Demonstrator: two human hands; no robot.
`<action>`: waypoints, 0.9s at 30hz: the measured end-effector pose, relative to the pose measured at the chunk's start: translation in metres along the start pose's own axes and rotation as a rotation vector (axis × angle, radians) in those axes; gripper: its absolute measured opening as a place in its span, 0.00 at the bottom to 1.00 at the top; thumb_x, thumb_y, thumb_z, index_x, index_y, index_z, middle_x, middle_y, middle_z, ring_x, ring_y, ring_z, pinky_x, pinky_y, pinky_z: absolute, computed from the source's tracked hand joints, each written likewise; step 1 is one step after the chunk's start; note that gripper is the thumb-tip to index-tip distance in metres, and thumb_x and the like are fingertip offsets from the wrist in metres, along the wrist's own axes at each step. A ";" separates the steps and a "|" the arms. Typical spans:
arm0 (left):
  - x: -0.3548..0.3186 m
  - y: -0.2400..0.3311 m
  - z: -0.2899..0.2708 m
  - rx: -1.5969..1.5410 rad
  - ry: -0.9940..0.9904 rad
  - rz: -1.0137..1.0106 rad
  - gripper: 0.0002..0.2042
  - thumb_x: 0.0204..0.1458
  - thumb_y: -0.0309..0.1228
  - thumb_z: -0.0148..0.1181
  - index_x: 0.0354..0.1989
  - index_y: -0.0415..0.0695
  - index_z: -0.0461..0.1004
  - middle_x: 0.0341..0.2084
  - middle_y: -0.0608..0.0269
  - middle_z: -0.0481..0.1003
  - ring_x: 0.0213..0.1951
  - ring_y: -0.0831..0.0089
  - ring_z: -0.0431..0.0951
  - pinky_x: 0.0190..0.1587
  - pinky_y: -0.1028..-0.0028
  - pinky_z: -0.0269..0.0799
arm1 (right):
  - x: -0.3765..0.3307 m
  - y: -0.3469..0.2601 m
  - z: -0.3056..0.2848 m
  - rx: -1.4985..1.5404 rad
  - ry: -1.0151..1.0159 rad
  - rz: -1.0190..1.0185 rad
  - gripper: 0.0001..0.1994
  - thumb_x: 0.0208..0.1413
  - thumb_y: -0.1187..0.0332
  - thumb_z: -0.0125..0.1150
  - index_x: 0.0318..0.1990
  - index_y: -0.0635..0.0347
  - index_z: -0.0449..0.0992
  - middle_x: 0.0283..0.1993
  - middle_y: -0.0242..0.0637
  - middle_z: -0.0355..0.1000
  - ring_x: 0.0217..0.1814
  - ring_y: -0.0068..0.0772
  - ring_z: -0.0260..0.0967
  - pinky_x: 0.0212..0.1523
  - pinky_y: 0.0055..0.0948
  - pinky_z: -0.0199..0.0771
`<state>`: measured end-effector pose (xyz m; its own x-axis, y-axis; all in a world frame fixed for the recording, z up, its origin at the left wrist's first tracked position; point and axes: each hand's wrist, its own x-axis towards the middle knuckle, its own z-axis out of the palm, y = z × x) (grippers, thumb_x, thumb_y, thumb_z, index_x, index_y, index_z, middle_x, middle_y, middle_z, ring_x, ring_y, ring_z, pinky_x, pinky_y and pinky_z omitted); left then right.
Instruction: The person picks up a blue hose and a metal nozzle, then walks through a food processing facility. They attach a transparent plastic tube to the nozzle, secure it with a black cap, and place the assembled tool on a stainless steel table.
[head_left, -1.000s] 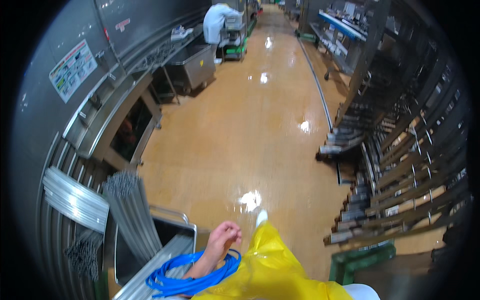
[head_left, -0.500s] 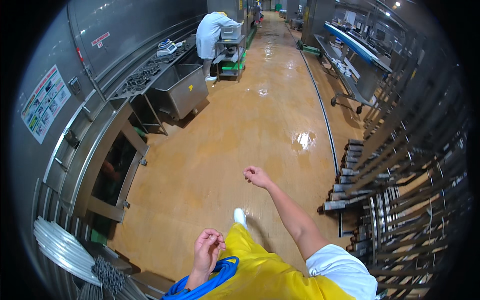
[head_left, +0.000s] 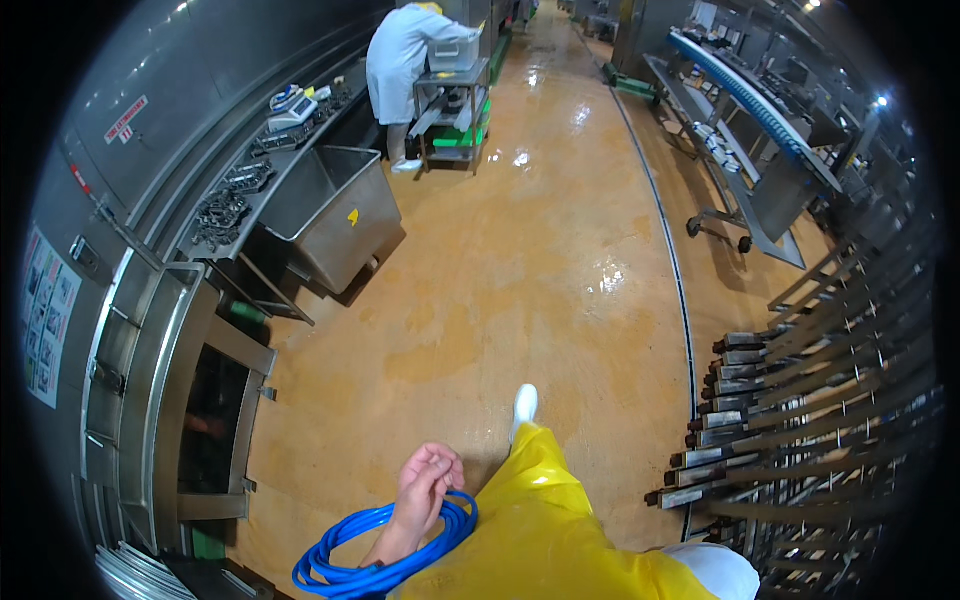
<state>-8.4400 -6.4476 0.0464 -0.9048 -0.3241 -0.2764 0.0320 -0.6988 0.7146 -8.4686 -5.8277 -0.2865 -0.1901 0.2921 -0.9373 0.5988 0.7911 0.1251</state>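
The coiled blue hose (head_left: 375, 550) hung at the bottom of the view, low on the person's left side. Its loops lay nearly flat, and the long axis of the coil ran from lower left to upper right, toward the yellow apron (head_left: 545, 530).

Below was a wet, shiny orange-brown floor (head_left: 500, 270) of a long work hall. A steel counter (head_left: 240, 195) with a deep steel tub (head_left: 335, 215) stood along the left wall, and racks of metal rods (head_left: 800, 400) stood at the right. Far ahead, a person in white clothes (head_left: 400, 60) bent over a small cart (head_left: 450, 110).

The left hand (head_left: 428, 485) was closed around the upper right part of the coil, with the fingers curled over the loops. The right hand was not visible.
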 end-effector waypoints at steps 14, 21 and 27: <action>0.711 0.211 0.056 -0.081 0.176 0.129 0.06 0.66 0.27 0.57 0.46 0.40 0.74 0.34 0.60 0.77 0.33 0.71 0.76 0.39 0.72 0.73 | 0.080 -1.253 -0.395 -0.045 0.377 -1.077 0.18 0.65 0.54 0.56 0.28 0.58 0.78 0.24 0.36 0.75 0.25 0.30 0.72 0.29 0.38 0.72; 1.029 0.326 -0.049 -0.089 0.410 0.235 0.06 0.65 0.28 0.55 0.45 0.40 0.73 0.34 0.59 0.76 0.33 0.71 0.77 0.38 0.72 0.74 | -0.086 -1.760 -0.329 -0.107 -0.068 -1.375 0.12 0.67 0.59 0.62 0.45 0.59 0.78 0.36 0.31 0.78 0.34 0.24 0.74 0.36 0.31 0.77; 1.297 0.460 -0.135 -0.126 0.484 0.250 0.05 0.64 0.27 0.54 0.44 0.40 0.73 0.34 0.59 0.76 0.33 0.71 0.76 0.38 0.72 0.73 | -0.081 -2.013 -0.328 -0.314 -0.212 -0.893 0.15 0.64 0.58 0.68 0.51 0.57 0.79 0.38 0.31 0.78 0.33 0.24 0.73 0.34 0.31 0.77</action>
<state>-9.5414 -7.2754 -0.0697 -0.5661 -0.7250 -0.3924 0.2981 -0.6238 0.7225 -9.9138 -7.2676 -0.3562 -0.3112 -0.5648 -0.7643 0.0609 0.7908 -0.6091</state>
